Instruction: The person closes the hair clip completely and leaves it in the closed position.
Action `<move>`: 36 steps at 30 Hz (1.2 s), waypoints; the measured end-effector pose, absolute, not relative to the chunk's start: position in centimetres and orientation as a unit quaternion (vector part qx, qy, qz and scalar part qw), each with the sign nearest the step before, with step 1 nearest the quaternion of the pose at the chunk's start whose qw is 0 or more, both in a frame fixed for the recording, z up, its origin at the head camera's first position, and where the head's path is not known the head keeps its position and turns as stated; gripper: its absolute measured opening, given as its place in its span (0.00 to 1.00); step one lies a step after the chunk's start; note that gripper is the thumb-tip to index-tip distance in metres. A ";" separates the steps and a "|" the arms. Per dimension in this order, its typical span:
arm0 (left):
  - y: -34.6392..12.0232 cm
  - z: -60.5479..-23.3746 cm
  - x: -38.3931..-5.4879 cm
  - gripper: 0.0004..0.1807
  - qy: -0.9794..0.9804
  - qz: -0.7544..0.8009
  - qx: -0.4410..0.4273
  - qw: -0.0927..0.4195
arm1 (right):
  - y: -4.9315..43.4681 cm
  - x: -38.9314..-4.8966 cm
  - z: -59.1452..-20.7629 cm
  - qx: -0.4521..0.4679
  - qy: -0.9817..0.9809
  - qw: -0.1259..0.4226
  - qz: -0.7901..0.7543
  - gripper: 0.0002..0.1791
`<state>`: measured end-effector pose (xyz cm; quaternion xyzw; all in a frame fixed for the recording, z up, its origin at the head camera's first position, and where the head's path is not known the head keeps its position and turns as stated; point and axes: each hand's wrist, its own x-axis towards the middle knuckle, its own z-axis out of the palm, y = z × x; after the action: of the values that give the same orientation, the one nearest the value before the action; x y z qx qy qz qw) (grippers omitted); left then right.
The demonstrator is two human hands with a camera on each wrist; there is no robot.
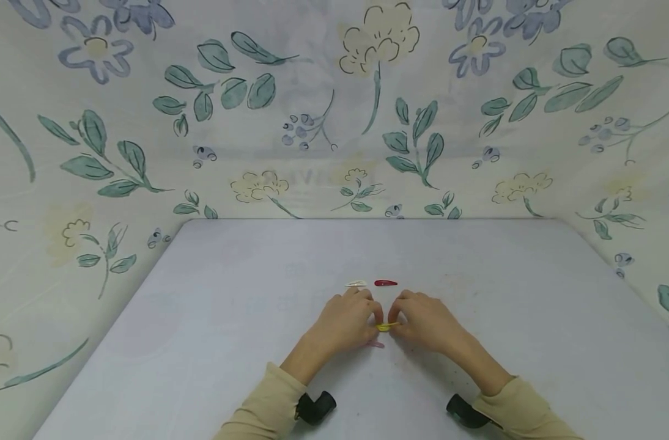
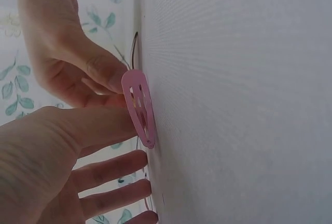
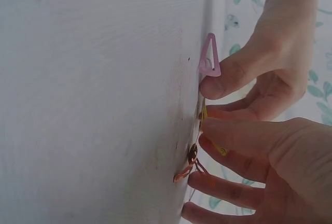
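Note:
A yellow snap hair clip (image 1: 386, 327) lies between my hands just above the white table. My left hand (image 1: 345, 321) pinches one end with thumb and forefinger. With its thumb and forefinger, my right hand (image 1: 425, 321) grips the other end, which pokes out past the fingers in the right wrist view (image 3: 223, 151). Fingers cover much of this clip. Close by the left hand, on the near side, is a pink hair clip (image 2: 138, 107). Beyond the hands lie a white hair clip (image 1: 356, 283) and a red hair clip (image 1: 386, 283).
The white table (image 1: 230, 275) reaches back to a flower-patterned cloth (image 1: 323, 122), which also rises at both sides. Black wrist cameras (image 1: 316, 408) sit under the beige sleeves (image 1: 268, 403), low over the table.

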<state>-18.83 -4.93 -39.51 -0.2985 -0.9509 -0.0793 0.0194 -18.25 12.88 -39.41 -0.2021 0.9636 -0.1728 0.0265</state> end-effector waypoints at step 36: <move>-5.5 -39.1 -19.0 0.06 -0.947 -0.105 -0.302 0.013 | 13.0 -18.1 -39.1 -0.223 0.961 0.017 -0.166 0.05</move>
<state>-19.03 -5.53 -39.14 -0.3022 -0.9474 -0.1052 0.0126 -18.14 13.05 -39.13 -0.2227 0.9606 -0.1657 0.0169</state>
